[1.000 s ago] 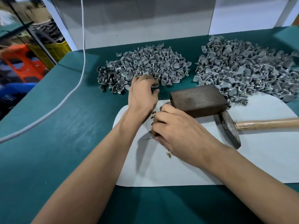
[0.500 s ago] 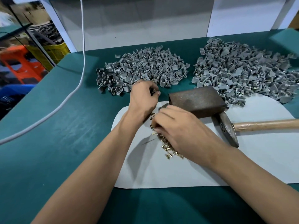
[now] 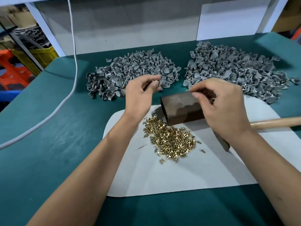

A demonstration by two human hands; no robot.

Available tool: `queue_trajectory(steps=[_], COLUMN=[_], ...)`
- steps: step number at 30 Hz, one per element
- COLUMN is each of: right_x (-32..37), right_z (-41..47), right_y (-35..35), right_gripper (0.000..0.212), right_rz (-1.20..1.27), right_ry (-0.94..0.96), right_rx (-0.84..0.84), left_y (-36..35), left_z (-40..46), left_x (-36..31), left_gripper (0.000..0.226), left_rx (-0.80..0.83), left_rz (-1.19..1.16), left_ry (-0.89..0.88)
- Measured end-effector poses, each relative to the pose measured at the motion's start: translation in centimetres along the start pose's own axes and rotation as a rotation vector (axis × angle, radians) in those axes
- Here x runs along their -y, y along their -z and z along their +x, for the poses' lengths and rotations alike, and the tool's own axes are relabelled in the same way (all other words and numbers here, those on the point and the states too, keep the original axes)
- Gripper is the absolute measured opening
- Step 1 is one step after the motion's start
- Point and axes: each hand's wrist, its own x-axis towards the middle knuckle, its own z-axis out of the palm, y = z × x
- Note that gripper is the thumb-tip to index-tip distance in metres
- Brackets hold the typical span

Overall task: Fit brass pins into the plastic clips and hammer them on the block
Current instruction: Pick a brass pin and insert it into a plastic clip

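Observation:
A pile of small brass pins [image 3: 171, 139] lies on a white sheet [image 3: 179, 173] in front of a rusty brown metal block [image 3: 180, 106]. My left hand [image 3: 140, 95] is raised above the sheet's far edge and pinches a grey plastic clip [image 3: 158, 84] between thumb and fingers. My right hand [image 3: 219, 105] hovers over the block with thumb and forefinger pinched together; whatever they hold is too small to make out. A hammer lies right of the block, its wooden handle [image 3: 276, 122] pointing right and its head [image 3: 224, 144] partly hidden under my right wrist.
Two heaps of grey plastic clips sit on the green table, one at the far middle [image 3: 130, 74] and a larger one at the far right [image 3: 236, 70]. A white cable [image 3: 71, 62] hangs down and runs across the left side. Coloured crates stand beyond the left edge.
Both hands have lifted off the sheet, uncovering the brass pin pile. My left hand came up holding a clip; my right hand rose and moved right over the block.

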Motion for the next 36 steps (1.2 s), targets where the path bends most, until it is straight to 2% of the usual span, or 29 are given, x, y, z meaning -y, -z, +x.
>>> queue_trajectory(steps=[4, 11, 13, 16, 18, 24, 27, 32, 36], right_x=[-1.2, -0.7, -0.8, -0.7, -0.6, -0.2, 0.4, 1.0, 1.0], right_z=[0.1, 0.1, 0.2, 0.3, 0.2, 0.2, 0.2, 0.1, -0.1], right_y=[0.1, 0.3, 0.4, 0.5, 0.6, 0.7, 0.6, 0.4, 0.0], right_gripper=[0.016, 0.017, 0.017, 0.018, 0.018, 0.017, 0.014, 0.016, 0.015], right_rz=[-0.098, -0.118, -0.113, -0.109, -0.11, -0.139, -0.205, 0.025, 0.081], right_ry=[-0.263, -0.338, -0.344, -0.343, -0.344, -0.333, -0.257, -0.084, 0.001], right_rx=[-0.094, -0.144, -0.134, -0.132, -0.133, -0.115, -0.122, -0.091, -0.091], left_y=[-0.6, -0.9, -1.0, -1.0, -1.1, -1.1, -1.0, -0.9, -1.1], left_z=[-0.4, -0.5, -0.5, -0.7, -0.7, -0.8, -0.8, -1.0, -1.4], left_x=[-0.7, -0.9, -1.0, -1.1, -1.1, -1.2, -1.3, -1.8, -2.2], left_gripper=[0.022, 0.033, 0.028, 0.007, 0.004, 0.014, 0.022, 0.04, 0.041], left_rx=[0.047, 0.096, 0.089, 0.094, 0.112, 0.147, 0.181, 0.333, 0.415], left_rz=[-0.272, -0.466, -0.478, -0.469, -0.45, -0.449, -0.444, -0.421, -0.415], left_ry=[0.037, 0.117, 0.128, 0.111, 0.092, 0.07, 0.073, 0.057, 0.051])
